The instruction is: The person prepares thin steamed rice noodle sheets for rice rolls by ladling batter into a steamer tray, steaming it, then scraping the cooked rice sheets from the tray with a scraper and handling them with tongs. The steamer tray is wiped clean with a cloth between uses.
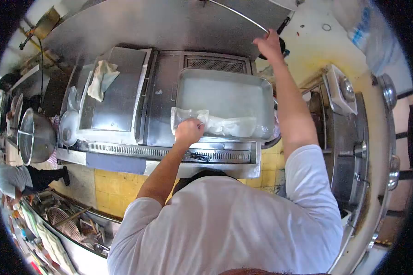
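My left hand [189,132] is closed on a white, wet-looking cloth [229,126] at the near left corner of a large metal tray [181,87]. The cloth lies bunched along the tray's near side, and a pale, cloudy layer fills the rest. Far up on the right, my right arm stretches out past the tray. At its end, my right hand [270,46] has its fingers around the end of a long thin metal rod [238,16], with the thumb standing out. The rod's far end runs out of view.
Left of the tray, a crumpled cream cloth [102,80] lies on a flat metal cover [117,110]. A big steel pot [37,137] stands further left, near another person [16,181]. A white container [340,89] holding a metal bowl is at right. Tongs [199,157] lie along the front grille.
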The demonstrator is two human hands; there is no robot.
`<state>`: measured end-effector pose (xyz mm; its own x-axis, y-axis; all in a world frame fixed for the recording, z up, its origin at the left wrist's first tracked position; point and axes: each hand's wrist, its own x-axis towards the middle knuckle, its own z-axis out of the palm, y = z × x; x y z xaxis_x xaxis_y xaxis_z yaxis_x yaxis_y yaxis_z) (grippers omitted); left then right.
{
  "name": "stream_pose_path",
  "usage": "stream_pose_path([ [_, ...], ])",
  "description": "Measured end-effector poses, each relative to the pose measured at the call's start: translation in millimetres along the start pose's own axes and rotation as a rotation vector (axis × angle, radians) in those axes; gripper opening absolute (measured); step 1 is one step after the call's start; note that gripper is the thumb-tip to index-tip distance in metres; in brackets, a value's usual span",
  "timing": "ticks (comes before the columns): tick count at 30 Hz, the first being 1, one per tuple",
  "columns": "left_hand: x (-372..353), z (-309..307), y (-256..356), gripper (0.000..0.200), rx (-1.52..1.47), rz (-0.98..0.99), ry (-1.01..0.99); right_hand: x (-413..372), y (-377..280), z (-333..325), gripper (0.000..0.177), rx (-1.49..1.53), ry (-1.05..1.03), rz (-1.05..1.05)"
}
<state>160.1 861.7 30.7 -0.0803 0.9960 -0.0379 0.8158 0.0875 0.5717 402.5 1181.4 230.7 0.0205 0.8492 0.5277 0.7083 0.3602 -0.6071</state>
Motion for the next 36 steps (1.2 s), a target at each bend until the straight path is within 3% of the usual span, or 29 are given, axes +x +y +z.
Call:
stream_pose_path([
  [1, 0, 0, -2, 0.025, -0.007, 0.029, 0.002, -19, -23, 0, 0.039, -0.157, 0.036, 0.027],
  [3, 2, 2, -5, 0.025, -0.004, 0.037, 0.01, -44, -39, 13, 0.037, -0.078, 0.034, 0.12],
  [5, 2, 6, -6, 0.025, 0.004, 0.055, 0.009, -69, -41, 35, 0.033, 0.193, -0.006, 0.208],
  [7, 4, 7, -8, 0.026, -0.025, 0.076, 0.038, -96, -83, 32, 0.027, 0.335, -0.022, 0.213],
  [8, 6, 3, -7, 0.026, -0.014, 0.084, 0.036, -108, -111, 28, 0.024, 0.411, -0.134, 0.269],
  [10, 13, -5, -2, 0.028, -0.034, -0.106, -0.206, -129, -158, 21, 0.021, 0.568, -0.34, 0.333],
  [12, 38, 15, -26, 0.03, -0.016, -0.016, -0.186, -134, -164, 20, 0.019, 0.656, -0.435, 0.337],
  [13, 48, 7, -24, 0.032, -0.006, 0.065, -0.168, -138, -156, 26, 0.018, 0.845, -0.487, 0.309],
  [14, 62, 0, -20, 0.033, -0.042, -0.007, -0.19, -141, -149, 33, 0.018, 1.035, -0.537, 0.275],
  [16, 86, -26, 3, 0.03, -0.2, 0.102, -0.097, -143, -126, 38, 0.022, 1.02, -0.535, 0.322],
  [18, 109, -62, 44, 0.026, -0.318, 0.086, -0.047, -155, -98, 52, 0.026, 0.997, -0.538, 0.379],
  [20, 132, -69, 61, 0.023, -0.387, 0.198, 0.181, -166, -74, 68, 0.023, 0.836, -0.493, 0.273],
  [21, 135, -78, 70, 0.023, -0.381, 0.202, 0.179, -166, -72, 67, 0.023, 0.841, -0.488, 0.273],
  [23, 136, -98, 89, 0.021, -0.484, 0.355, 0.341, -172, -67, 61, 0.022, 0.408, -0.81, 0.36],
  [25, 134, -111, 83, 0.02, -0.389, 0.269, 0.34, -188, -52, 59, 0.022, 0.355, -0.787, 0.26],
  [27, 134, -127, 69, 0.019, -0.621, 0.218, 0.509, -202, -28, 51, 0.024, 0.257, -0.814, 0.164],
  [29, 115, -158, 78, 0.016, -0.561, 0.067, 0.641, -206, 14, 39, 0.026, 0.214, -0.858, 0.166],
  [31, 116, -151, 60, 0.018, -0.484, 0.009, 0.626, -207, 44, 37, 0.026, -0.25, -0.965, 0.045],
  [32, 119, -134, 50, 0.017, -0.5, 0.19, 0.596, -206, 42, 43, 0.026, -0.249, -0.968, 0.039],
  [33, 118, -122, 45, 0.015, -0.512, 0.368, 0.559, -204, 15, 43, 0.027, 0.058, -0.78, 0.044],
  [34, 111, -111, 52, 0.012, -0.411, 0.374, 0.488, -204, -14, 41, 0.028, 0.358, -0.581, 0.056],
  [36, 99, -108, 78, 0.01, -0.439, 0.421, 0.455, -195, -72, 35, 0.028, 0.456, -0.686, 0.131],
])
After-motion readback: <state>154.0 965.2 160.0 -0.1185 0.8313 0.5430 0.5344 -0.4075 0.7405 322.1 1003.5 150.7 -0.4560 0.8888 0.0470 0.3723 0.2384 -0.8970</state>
